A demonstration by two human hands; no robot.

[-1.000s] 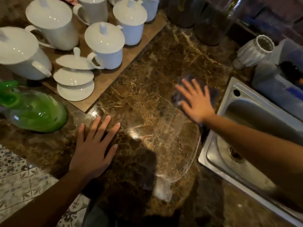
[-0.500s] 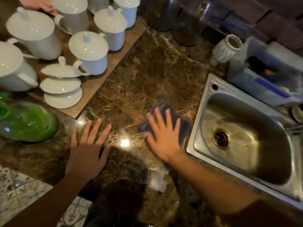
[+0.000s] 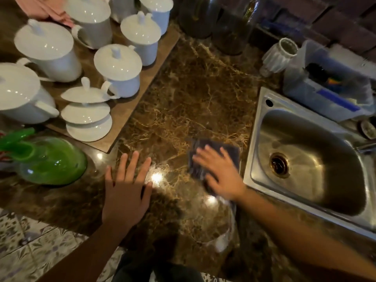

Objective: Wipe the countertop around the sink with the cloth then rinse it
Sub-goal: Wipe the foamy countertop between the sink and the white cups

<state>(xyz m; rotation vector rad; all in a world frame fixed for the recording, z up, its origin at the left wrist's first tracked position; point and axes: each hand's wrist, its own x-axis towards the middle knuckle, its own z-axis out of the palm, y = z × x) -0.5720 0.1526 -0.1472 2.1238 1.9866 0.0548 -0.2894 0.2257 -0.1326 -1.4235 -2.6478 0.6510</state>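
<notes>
A dark blue cloth [image 3: 230, 148] lies flat on the brown marble countertop [image 3: 193, 94], just left of the steel sink [image 3: 262, 127]. My right hand [image 3: 220, 171] presses down on the cloth with fingers spread and straight, covering its near half. My left hand [image 3: 127, 190] rests flat on the countertop to the left, fingers spread, holding nothing. A wet streak shines on the stone near the front edge, below my right hand.
A wooden board [image 3: 130, 117] at the left carries several white lidded cups and pots [image 3: 119, 68]. A green glass jug [image 3: 53, 159] lies at the left. A ribbed glass [image 3: 278, 53] and a plastic tub [image 3: 325, 86] sit behind the sink. Dark jars [image 3: 232, 27] stand at the back.
My right hand has slid the cloth from the far side beside the sink toward the front edge, then slightly right. My left hand has stayed flat in place.
</notes>
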